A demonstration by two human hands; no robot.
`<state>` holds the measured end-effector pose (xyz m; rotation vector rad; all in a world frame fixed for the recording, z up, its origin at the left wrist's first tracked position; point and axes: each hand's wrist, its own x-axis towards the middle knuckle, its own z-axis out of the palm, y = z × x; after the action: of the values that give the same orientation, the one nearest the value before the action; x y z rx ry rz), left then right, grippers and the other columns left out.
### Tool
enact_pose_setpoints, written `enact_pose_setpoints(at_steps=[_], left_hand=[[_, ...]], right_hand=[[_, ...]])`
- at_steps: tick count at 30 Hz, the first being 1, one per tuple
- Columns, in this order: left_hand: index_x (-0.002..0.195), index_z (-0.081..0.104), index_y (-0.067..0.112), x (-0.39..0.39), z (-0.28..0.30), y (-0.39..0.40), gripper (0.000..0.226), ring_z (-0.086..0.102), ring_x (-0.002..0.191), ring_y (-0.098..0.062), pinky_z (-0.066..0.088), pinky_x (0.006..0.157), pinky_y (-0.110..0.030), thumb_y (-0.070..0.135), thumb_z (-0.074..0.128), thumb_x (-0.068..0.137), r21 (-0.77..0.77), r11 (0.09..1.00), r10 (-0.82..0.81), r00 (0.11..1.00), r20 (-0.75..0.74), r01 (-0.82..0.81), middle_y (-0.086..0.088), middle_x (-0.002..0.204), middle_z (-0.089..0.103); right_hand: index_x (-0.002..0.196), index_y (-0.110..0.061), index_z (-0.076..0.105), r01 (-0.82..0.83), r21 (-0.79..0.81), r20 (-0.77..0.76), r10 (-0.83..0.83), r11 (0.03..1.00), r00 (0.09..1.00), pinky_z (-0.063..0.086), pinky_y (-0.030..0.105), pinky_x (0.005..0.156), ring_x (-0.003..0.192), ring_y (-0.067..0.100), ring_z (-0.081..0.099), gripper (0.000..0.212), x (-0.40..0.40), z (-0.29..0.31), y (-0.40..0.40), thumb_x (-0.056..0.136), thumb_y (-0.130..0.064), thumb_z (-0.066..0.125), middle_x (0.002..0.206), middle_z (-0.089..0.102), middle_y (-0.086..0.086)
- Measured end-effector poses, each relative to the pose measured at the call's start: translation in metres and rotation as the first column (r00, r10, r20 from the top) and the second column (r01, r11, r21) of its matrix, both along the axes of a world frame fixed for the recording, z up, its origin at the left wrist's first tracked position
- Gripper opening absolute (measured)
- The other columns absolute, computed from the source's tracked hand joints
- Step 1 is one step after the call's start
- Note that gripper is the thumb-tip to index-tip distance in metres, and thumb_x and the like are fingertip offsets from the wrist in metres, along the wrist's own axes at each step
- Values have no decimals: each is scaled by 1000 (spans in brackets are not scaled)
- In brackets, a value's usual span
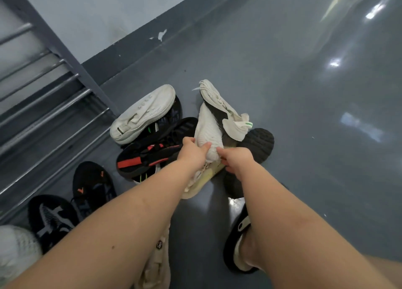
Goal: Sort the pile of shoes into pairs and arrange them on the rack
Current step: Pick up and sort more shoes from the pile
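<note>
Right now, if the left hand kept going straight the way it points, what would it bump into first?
The left hand already grips the white knit shoe. Straight beyond, it would likely meet the cream laced shoe, though depth is hard to judge.

Bare forearms, no sleeves; black slide sandal (pixel 239 243), cream footbed

About 9 shoes (pixel 143 114), 2 hands (pixel 193 151)
</note>
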<state>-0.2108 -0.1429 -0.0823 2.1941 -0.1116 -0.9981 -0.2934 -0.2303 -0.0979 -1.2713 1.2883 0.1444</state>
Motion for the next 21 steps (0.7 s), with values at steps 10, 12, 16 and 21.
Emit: enact_pose_setpoints(at_steps=[10, 12, 16, 21], left_hand=[[140, 39, 18, 44, 57, 132, 65, 54, 115, -23, 41, 101, -34, 25, 67, 82, -72, 989, -103, 952, 287, 129, -6, 126, 56], [138, 42, 20, 41, 65, 167, 62, 58, 106, -20, 44, 95, -32, 22, 68, 81, -142, 985, -49, 948, 313, 98, -1, 113, 60], [136, 44, 14, 32, 76, 238, 61, 59, 106, -20, 46, 95, -31, 17, 69, 81, -280, 959, 138, 945, 297, -52, -4, 115, 61], [132, 49, 15, 15, 84, 314, 61, 61, 97, -14, 47, 84, -24, 14, 74, 76, -371, 914, 280, 916, 288, -163, -4, 114, 63]], right_hand=[[102, -10, 55, -222, 469, 170, 159, 855, 973, 46, 38, 91, 96, 17, 59, 44, 34, 41, 119, 82, -49, 63, 113, 56, 6], [100, -12, 55, -273, 516, 213, 187, 812, 959, 47, 41, 91, 97, 19, 59, 39, 38, 53, 141, 83, -46, 63, 119, 53, 10], [107, -1, 53, -276, 669, 307, 81, 691, 948, 45, 45, 93, 104, 29, 59, 61, 47, 76, 183, 80, -55, 60, 114, 59, 17], [102, -9, 55, -414, 534, 282, 306, 737, 909, 45, 44, 99, 103, 28, 59, 62, 63, 108, 252, 79, -67, 53, 107, 59, 11]])
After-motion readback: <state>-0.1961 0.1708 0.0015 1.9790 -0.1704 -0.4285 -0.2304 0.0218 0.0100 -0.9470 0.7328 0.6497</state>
